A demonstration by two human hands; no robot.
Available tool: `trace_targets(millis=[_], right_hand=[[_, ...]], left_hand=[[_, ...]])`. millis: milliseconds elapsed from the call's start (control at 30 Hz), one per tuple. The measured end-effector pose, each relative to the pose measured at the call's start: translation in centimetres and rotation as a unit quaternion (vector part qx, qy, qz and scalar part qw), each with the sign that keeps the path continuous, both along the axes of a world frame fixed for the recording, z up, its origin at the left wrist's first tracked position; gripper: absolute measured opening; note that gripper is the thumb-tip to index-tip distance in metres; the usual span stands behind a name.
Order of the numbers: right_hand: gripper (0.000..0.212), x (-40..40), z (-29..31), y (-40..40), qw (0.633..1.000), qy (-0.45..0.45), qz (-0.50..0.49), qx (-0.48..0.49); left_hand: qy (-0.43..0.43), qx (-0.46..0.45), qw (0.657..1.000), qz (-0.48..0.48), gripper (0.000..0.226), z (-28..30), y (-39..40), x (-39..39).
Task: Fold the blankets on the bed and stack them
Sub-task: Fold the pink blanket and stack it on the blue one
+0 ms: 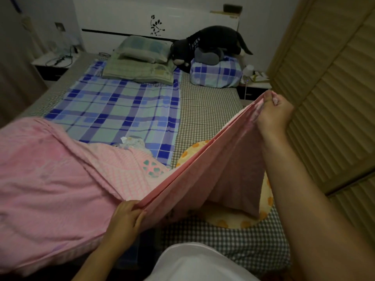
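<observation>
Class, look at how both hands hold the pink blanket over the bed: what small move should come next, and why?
Probably the right hand should carry its raised corner across toward the left hand. Both grip one taut doubled edge of the pink blanket, while the rest lies bunched on the bed, so bringing the ends together would make the next fold.

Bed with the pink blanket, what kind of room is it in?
Most likely a home bedroom. A bed with pillows stands against a white headboard, with a nightstand beside it, and both hands hold a pink blanket.
</observation>
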State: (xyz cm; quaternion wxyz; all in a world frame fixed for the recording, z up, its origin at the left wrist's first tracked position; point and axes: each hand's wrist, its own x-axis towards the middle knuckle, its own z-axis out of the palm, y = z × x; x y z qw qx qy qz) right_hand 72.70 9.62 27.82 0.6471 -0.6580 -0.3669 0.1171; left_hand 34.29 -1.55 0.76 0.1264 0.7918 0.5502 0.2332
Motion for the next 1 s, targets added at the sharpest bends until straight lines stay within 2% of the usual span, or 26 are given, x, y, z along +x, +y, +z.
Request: trace_targets(millis=[133,233,300,433,500,567,600,667,767,800,833,900,967,1000], right_hand=[[0.048,-0.2,0.7,0.9,1.000,0.008,-0.006,-0.002],[0.047,0.2,0.2,2.2,0.998,0.061,-0.015,-0.004],[0.045,0.5,-0.5,3.0,0.997,0.070,-0.021,-0.012],[0.041,1.2,-2.0,3.7,0.998,0.034,-0.009,-0.058],[0.038,1.1,-2.5,4.0,0.997,0.019,-0.005,-0.076],[0.031,1.0,-2.8,4.3,0.996,0.021,-0.006,-0.089],[0.027,0.9,-2.8,4.5,0.995,0.030,-0.004,-0.096],[0.023,0.9,-3.3,4.9,0.993,0.059,0.000,-0.103],[0.027,1.1,-4.3,5.6,0.986,0.127,-0.011,-0.109],[0.027,1.2,-4.7,5.9,0.983,0.150,-0.012,-0.105],[0.027,1.0,-5.0,6.1,0.981,0.166,-0.015,-0.099],[0.022,0.2,-5.1,5.7,0.978,0.185,-0.014,-0.092],[0.021,-1.0,-4.2,4.6,0.976,0.195,-0.002,-0.096],[0.024,-1.3,-3.8,4.3,0.975,0.194,0.003,-0.111]], left_hand=[[0.097,0.051,0.994,0.024,0.034,2.6,0.2,-0.6],[0.101,0.094,0.990,0.002,0.034,3.8,0.5,-1.5],[0.058,0.109,0.992,-0.011,0.038,4.3,0.1,-2.3],[-0.052,0.059,0.997,-0.021,0.060,7.7,-1.3,-3.9],[-0.110,0.011,0.993,-0.028,0.049,9.3,-1.5,-4.8],[-0.153,-0.014,0.988,-0.015,0.013,10.7,-1.2,-5.4],[-0.166,-0.035,0.986,0.001,0.010,11.0,-1.0,-5.8],[-0.202,-0.088,0.975,0.036,0.030,11.6,-0.9,-6.1],[-0.307,-0.153,0.938,0.042,0.038,12.9,-0.6,-6.6],[-0.316,-0.161,0.934,0.039,0.038,13.1,-0.4,-6.8],[-0.282,-0.151,0.947,0.029,0.034,13.2,-0.1,-7.1],[-0.149,-0.126,0.981,0.008,0.029,13.2,0.3,-7.5],[-0.087,-0.110,0.990,-0.002,0.027,13.1,0.2,-7.3],[-0.087,-0.101,0.991,-0.001,0.021,12.9,-0.1,-7.0]])
